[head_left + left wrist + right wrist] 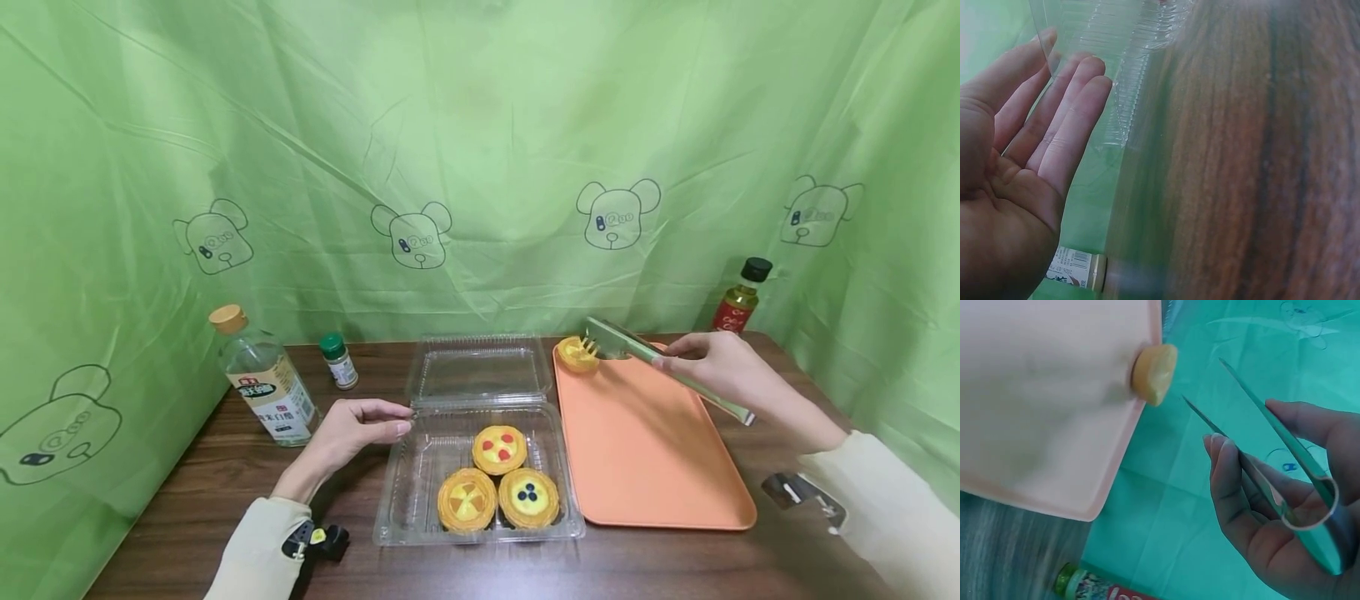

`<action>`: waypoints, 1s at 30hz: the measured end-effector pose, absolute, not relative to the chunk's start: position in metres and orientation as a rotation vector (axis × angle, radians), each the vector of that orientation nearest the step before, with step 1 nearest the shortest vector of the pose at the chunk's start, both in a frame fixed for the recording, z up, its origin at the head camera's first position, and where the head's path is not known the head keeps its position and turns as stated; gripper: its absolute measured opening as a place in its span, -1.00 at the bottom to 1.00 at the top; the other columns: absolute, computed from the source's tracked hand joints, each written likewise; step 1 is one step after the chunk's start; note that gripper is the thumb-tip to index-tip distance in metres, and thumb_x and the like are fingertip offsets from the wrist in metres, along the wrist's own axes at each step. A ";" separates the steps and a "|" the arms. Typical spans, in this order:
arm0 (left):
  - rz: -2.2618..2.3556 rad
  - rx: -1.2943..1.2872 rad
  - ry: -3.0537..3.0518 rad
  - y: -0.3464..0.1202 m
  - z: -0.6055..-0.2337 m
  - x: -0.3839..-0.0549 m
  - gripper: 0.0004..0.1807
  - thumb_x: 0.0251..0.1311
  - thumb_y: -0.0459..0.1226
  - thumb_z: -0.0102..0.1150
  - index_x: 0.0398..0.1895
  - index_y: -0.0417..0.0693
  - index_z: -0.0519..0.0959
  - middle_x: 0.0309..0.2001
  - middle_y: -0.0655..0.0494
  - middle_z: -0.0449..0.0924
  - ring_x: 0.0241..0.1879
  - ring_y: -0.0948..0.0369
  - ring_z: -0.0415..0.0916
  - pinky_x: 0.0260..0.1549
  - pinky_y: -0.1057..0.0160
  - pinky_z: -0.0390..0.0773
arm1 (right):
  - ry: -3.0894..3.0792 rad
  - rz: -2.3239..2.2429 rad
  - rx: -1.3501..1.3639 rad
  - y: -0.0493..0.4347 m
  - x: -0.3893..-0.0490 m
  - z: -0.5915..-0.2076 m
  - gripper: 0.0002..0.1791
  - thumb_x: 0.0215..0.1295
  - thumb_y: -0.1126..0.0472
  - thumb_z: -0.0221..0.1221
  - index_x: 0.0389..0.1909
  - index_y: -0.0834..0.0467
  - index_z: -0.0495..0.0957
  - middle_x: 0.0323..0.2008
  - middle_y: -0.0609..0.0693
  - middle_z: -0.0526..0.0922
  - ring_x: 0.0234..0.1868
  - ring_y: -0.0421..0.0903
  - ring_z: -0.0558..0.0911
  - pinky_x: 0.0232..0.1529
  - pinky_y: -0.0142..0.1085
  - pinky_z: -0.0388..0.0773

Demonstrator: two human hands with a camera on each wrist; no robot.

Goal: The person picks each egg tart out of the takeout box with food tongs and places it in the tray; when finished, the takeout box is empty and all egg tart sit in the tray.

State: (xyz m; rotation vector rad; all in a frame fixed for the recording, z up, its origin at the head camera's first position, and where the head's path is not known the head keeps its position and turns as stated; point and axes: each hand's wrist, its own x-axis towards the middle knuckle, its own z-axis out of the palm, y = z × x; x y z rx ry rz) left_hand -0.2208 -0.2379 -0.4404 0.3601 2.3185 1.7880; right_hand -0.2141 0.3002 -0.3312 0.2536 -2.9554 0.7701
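My left hand (354, 430) pinches the left rim of a clear plastic box (423, 483) between thumb and fingertips; its lid (480, 372) lies folded back behind it. Inside sit three egg tarts: one with red dots (499, 448), one with orange wedges (467, 500), one with dark berries (529, 497). In my right hand (722, 363) are metal food tongs (1294, 444), their two arms spread apart. The tongs' forked end overlaps a fourth egg tart (576, 357) at the far left corner of an orange tray (645, 458). In the right wrist view, the tong tips point toward that tart (1155, 375).
A vinegar bottle (277, 400) and a small green-capped jar (339, 363) stand left of the box. An oil bottle with a red label (733, 308) is behind the tray. Green fabric (480, 167) hangs at the back and sides of the wooden table (202, 500).
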 end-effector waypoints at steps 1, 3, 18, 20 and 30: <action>1.788 0.360 2.319 -0.238 -0.441 -0.221 -0.64 0.26 -0.28 0.54 0.06 -0.28 0.76 -0.08 -0.12 0.80 -0.14 0.10 0.79 -0.10 0.14 0.77 | -2.953 0.767 0.266 0.299 -0.212 -0.330 -0.51 0.43 -0.17 0.36 0.01 0.20 0.80 -0.15 0.10 0.81 -0.11 0.06 0.69 -0.17 -0.09 0.59; 1.790 0.361 2.318 -0.238 -0.441 -0.221 -0.64 0.26 -0.28 0.54 0.06 -0.28 0.76 -0.07 -0.13 0.80 -0.13 0.10 0.79 -0.10 0.14 0.77 | -2.951 0.781 0.283 0.294 -0.208 -0.327 -0.54 0.42 -0.14 0.37 0.00 0.18 0.80 -0.19 0.04 0.81 -0.17 0.00 0.67 -0.20 -0.14 0.57; 1.798 0.378 2.300 -0.239 -0.441 -0.220 -0.63 0.27 -0.29 0.53 0.07 -0.32 0.75 -0.05 -0.16 0.79 -0.11 0.08 0.79 -0.07 0.12 0.77 | -2.989 0.931 0.487 0.259 -0.179 -0.311 -0.70 0.43 -0.04 0.38 -0.02 0.08 0.78 -0.25 -0.20 0.78 -0.21 -0.17 0.69 -0.14 -0.20 0.62; 1.801 0.372 2.298 -0.239 -0.440 -0.220 -0.63 0.26 -0.29 0.53 0.07 -0.32 0.75 -0.05 -0.16 0.79 -0.11 0.07 0.79 -0.07 0.12 0.77 | -2.992 0.941 0.518 0.254 -0.176 -0.310 -0.71 0.43 -0.04 0.38 -0.04 0.07 0.78 -0.26 -0.21 0.77 -0.23 -0.17 0.68 -0.17 -0.22 0.62; 1.796 0.371 2.299 -0.238 -0.440 -0.220 -0.62 0.26 -0.29 0.54 0.07 -0.31 0.75 -0.05 -0.15 0.79 -0.12 0.08 0.79 -0.07 0.13 0.77 | -3.030 1.045 0.592 0.233 -0.167 -0.309 -0.72 0.35 -0.02 0.44 -0.09 0.08 0.77 -0.34 -0.19 0.74 -0.30 -0.14 0.66 -0.27 -0.25 0.64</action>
